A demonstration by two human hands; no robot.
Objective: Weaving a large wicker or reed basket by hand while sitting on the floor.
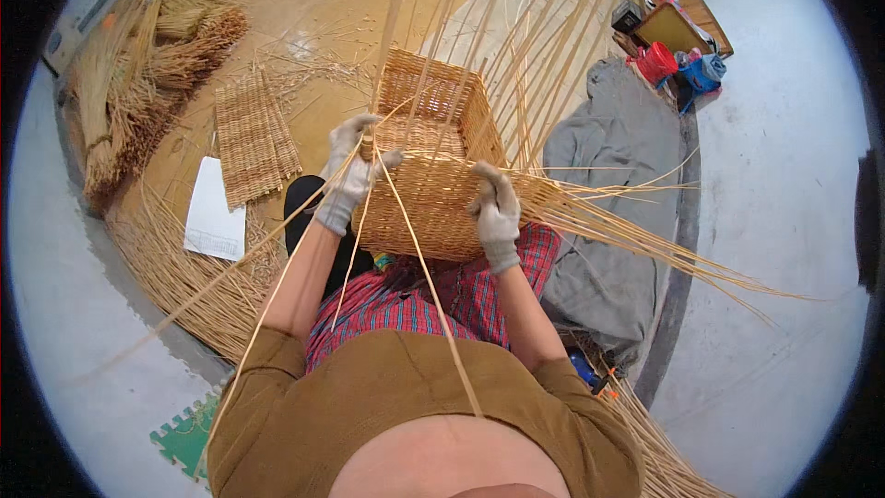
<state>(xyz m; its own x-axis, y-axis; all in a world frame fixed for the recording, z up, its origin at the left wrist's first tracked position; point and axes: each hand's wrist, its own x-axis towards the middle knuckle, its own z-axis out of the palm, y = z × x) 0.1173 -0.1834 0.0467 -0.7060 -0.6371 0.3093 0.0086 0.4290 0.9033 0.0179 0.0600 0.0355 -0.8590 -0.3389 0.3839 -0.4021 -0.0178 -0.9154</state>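
A rectangular woven wicker basket (pixel 417 212) rests on my lap, its mouth tilted so the inside shows. My left hand (pixel 354 171), in a light grey work glove, is closed around wicker strands at the near left corner of the rim. Loose strands (pixel 412 249) hang from there toward my chest. My gloved right hand (pixel 496 214) grips the near wall toward its right end, fingers bent at the rim. A bunch of long strands (pixel 636 242) fans out to the right of it. Tall upright strands (pixel 544 55) rise from the far and right sides.
At left lie bundles of wicker stalks (pixel 147 83), a flat woven panel (pixel 253 138) and a white paper sheet (pixel 215 212). A grey cloth (pixel 613 148) covers the floor at right. Beyond it stand a red container (pixel 656 63) and a wooden box (pixel 705 18).
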